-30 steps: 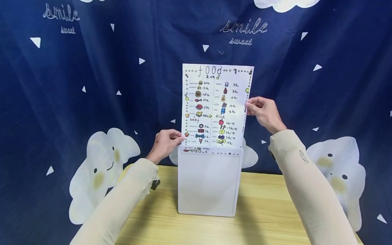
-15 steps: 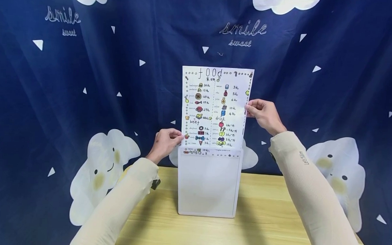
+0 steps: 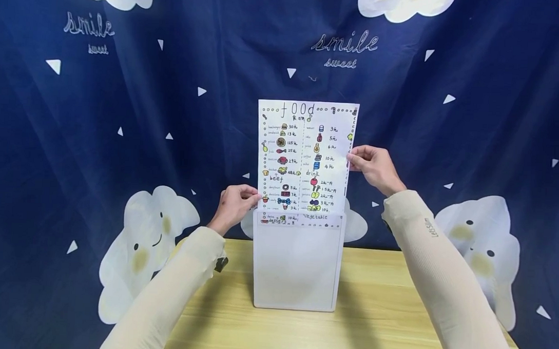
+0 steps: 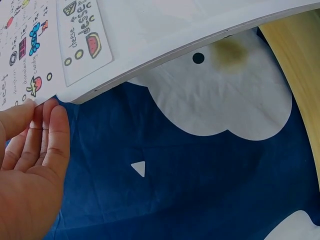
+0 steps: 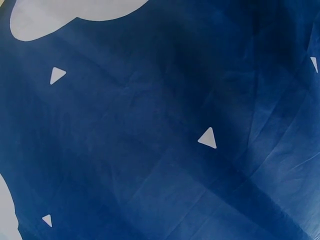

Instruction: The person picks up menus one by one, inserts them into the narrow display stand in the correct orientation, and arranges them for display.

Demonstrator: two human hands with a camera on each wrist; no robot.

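Left hand (image 3: 234,204) pinches the pouch (image 3: 297,262) top corner, right hand (image 3: 372,165) pinches the menu sheet (image 3: 305,155) edge, half inside the upright pouch. Thin floppy paper, so hold the edges.

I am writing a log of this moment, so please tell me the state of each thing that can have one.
White paper food menu sheet: upright, lower end inside the sleeve.
Translucent plastic sleeve: standing upright on the wooden table.
Left hand: pinches the sheet's left edge.
Right hand: pinches the sheet's right edge.
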